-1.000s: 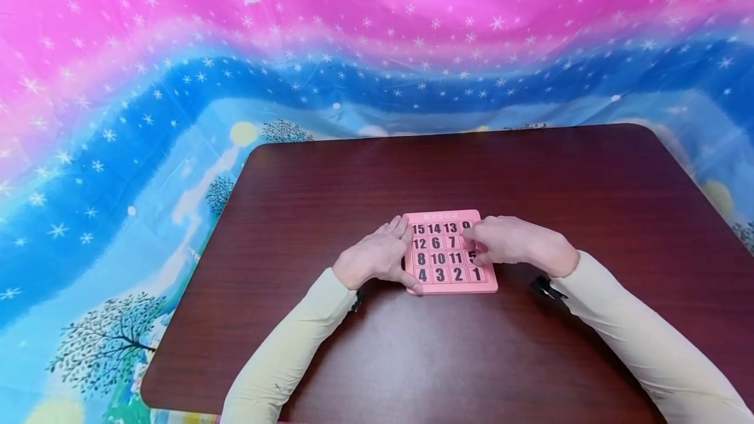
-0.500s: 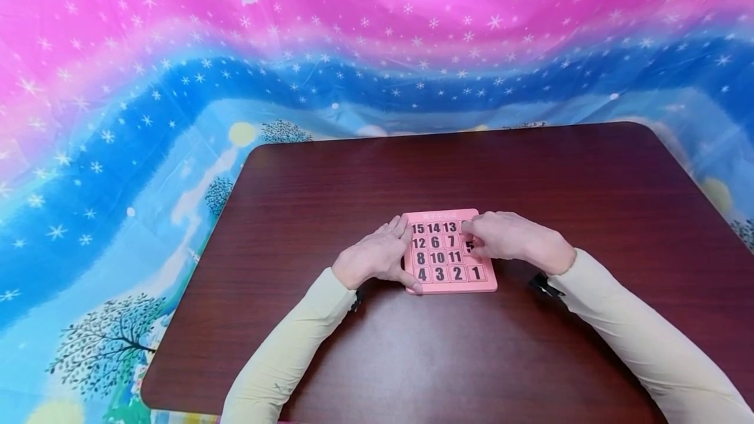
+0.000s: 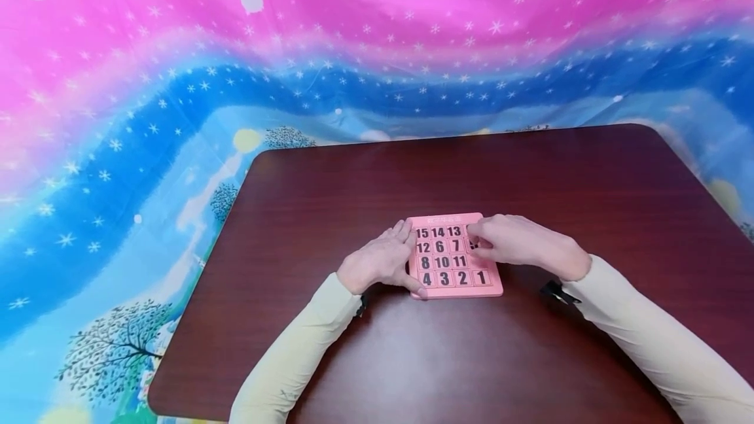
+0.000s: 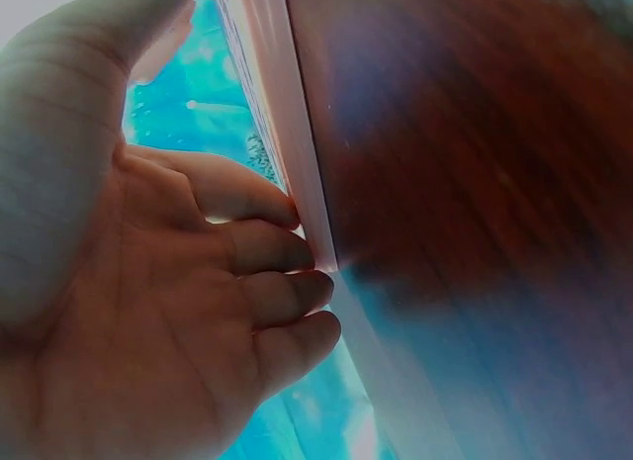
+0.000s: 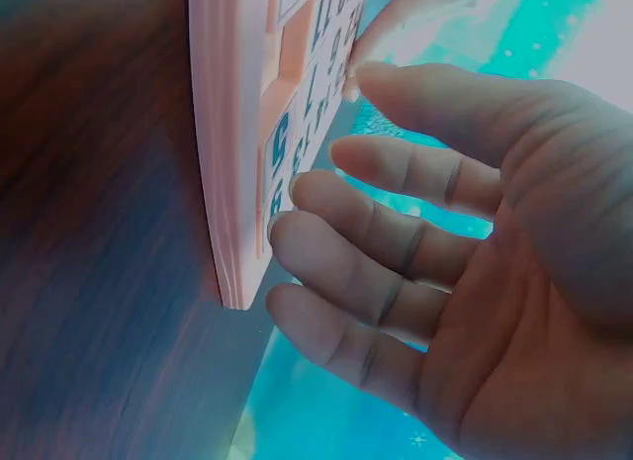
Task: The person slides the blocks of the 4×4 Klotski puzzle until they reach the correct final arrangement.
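A pink sliding number puzzle [image 3: 453, 292] lies flat on the table, with black-numbered tiles in rows. My left hand [image 3: 379, 257] rests along its left side. The fingertips [image 4: 315, 287] touch the side edge, and the thumb lies at the near left corner. My right hand [image 3: 518, 241] is over the right column, fingers loosely bent and fingertips at the upper tiles, partly covering them. In the right wrist view, the 5 tile [image 5: 280, 143] sits beside a vacant slot [image 5: 287, 59] in the right column. Whether every right fingertip touches the tiles, I cannot tell.
The puzzle lies on a dark brown wooden table [image 3: 353, 195] with rounded corners. Behind and to the left hangs a pink and blue patterned cloth [image 3: 177, 84]. A black strap [image 3: 558, 292] shows under the right sleeve.
The 5 tile has slid away from me, up the right column, leaving a vacant slot above the 1. My right hand moved slightly with it; the left hand keeps its place on the puzzle.
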The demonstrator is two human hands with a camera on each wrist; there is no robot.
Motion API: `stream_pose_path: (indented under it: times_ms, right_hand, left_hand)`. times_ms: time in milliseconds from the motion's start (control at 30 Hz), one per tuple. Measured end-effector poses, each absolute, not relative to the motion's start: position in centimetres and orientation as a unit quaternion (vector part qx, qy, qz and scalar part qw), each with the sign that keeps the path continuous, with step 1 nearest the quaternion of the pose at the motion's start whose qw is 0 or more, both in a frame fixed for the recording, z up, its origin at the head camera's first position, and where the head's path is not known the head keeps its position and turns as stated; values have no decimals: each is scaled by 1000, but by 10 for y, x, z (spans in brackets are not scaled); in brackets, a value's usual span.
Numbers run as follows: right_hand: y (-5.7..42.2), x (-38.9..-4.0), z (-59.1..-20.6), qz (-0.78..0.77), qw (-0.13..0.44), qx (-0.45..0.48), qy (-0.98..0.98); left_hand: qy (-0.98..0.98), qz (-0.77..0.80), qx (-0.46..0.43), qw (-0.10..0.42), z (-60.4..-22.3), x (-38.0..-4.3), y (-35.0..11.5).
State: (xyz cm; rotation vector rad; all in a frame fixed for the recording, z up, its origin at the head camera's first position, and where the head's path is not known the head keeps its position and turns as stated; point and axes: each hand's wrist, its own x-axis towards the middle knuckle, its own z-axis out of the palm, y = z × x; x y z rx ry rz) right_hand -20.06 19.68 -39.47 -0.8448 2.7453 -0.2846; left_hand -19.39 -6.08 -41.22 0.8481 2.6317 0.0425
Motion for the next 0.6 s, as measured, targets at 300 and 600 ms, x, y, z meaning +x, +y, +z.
stream_pose_path:
  times_ms: [300, 600]
  right_hand:
    - [209, -170, -396, -88, 36, -361, 928]
    - [227, -133, -400, -56, -32, -378, 924]
  left_hand:
    - [935, 3, 301, 184, -414, -196, -60]
    - [934, 10, 301, 190, -413, -196, -60]
